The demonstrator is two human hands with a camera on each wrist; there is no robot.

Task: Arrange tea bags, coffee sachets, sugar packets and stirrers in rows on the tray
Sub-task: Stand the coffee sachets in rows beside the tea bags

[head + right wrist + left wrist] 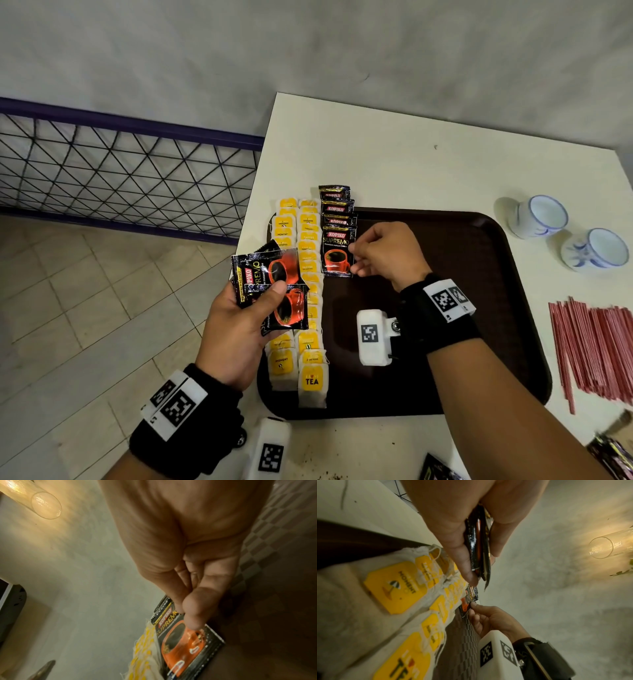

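**Black coffee sachets joining the rows on the brown tray**

Brown and matt, the tray (479, 274) lies on a white table (411, 154), its left edge close to the table's left edge. Two rows of yellow-tagged tea bags (310, 346) run along the tray's left edge from near to far, overlapping like tiles. Just beside them, at the far left corner, a third row has begun: black coffee sachets (335, 209) overlap, the farthest ones reaching past the tray's far edge onto the table.

The right hand (383, 253) pinches the right edge of the nearest sachet in that row (337, 251) between thumb and fingertips; the sachet lies flat on the tray, touching the tea bags on its left. The right wrist view shows the thumb (193, 618) pressed on the printed orange cup.

The left hand (239, 329) hovers over the tray's left edge, gripping a small fan of spare sachets (270, 287), thumb on top.

On the table past the tray's right edge lie red stirrers (596, 353) in a loose bundle, and two blue-and-white cups (544, 216) towards the far right corner.
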